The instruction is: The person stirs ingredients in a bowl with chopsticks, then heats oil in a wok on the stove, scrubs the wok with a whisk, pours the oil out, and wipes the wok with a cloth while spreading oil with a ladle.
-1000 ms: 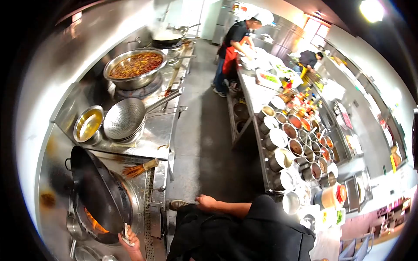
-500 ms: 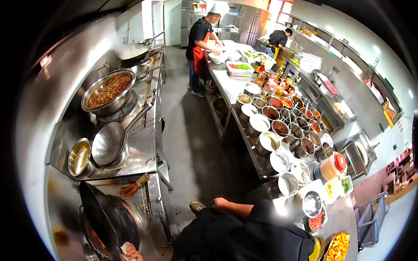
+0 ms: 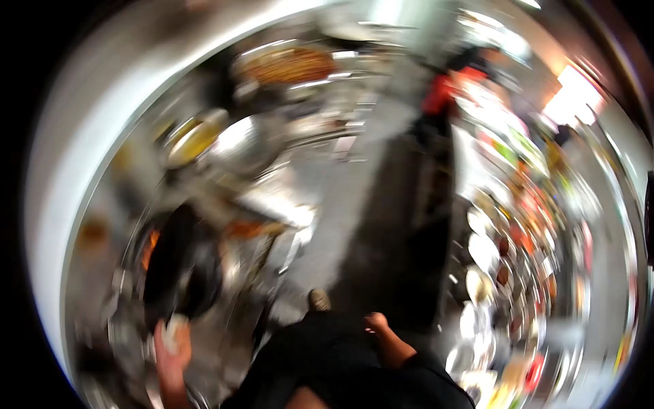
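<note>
The whole view is smeared by motion. My left hand is closed at the near edge of a black wok, with a pale cloth between hand and metal. The wok is tilted over a burner where an orange flame glows at its left side. Blur hides what, if anything, the wok holds. On the other side of my body, my right hand hangs with curled fingers above the floor, apart from any object; I see nothing in it.
Beyond the wok stand a perforated metal strainer, a pot with yellow liquid and a large pan of reddish-brown food. A counter crowded with containers runs along the right. A person in a red apron stands farther up the aisle.
My view has swung left, shifting the counter and stove rightward in the picture. The wok leans at a different angle, with my left hand still at its edge. My right hand stays low.
</note>
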